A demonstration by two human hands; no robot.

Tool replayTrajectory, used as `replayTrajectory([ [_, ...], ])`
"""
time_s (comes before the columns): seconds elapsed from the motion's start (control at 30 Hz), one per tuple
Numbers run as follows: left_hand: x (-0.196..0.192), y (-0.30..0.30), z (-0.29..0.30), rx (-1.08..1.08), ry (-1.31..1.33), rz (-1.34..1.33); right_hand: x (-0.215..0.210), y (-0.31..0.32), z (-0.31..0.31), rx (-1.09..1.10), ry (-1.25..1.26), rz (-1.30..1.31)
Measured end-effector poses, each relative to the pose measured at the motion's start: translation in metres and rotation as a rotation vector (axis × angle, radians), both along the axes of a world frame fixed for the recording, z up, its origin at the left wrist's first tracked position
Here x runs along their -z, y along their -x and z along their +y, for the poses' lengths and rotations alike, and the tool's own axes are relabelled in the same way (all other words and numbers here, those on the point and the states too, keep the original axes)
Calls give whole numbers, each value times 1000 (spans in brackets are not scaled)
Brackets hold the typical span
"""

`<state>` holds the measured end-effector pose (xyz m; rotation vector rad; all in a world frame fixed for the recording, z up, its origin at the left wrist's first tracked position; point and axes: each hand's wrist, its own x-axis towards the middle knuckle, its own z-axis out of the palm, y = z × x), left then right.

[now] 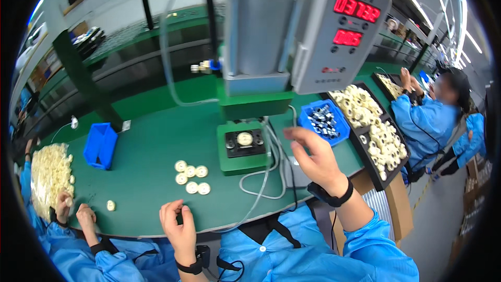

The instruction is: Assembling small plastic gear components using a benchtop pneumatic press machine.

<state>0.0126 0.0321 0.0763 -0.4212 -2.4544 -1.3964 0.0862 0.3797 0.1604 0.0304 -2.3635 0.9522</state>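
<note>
Press fixture [244, 142]: black plate on a green base, one cream round part seated in its middle, under the grey press column.
Right hand [313, 161]: raised above the bench edge between fixture and blue hexagonal tray, fingers spread and loosely curled, gripping nothing visible (palm side hidden).
Left hand [179, 225]: low at the near bench edge, fingers curled inward with thumb close to fingertips; cannot tell whether anything small sits between them.
Loose cream rings [191, 176]: six or so, flat on the green bench [151, 151], just beyond the left hand and left of the fixture.
Blue hexagonal tray [323, 121]: holds small dark metal cylinders, piled in the middle.
Long black tray [373, 136]: right of the hexagonal tray, heaped with cream ring parts along its length.
Blue bin [100, 146]: rectangular, far left on the bench, contents not visible.
Cream pile [49, 177]: large heap of cream parts at the far left, with another worker's hands [73, 209] beside it.
Single ring [110, 206]: alone on the bench near those hands.
Counter box [342, 26]: grey, two red digit displays.
</note>
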Motion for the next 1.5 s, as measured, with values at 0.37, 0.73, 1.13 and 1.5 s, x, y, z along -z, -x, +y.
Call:
replayTrajectory([
  [0.37,-12,2,48,110,324,57,36,-70,21,67,-262,-224],
  [0.73,-5,-3,54,139,291,158,30,-47,128,503,-477,-386],
  [1.13,-8,-2,50,174,218,226,26,-23,128,512,-435,-604],
  [1.5,-51,8,96,352,-87,146,-10,-17,107,355,195,-304],
])
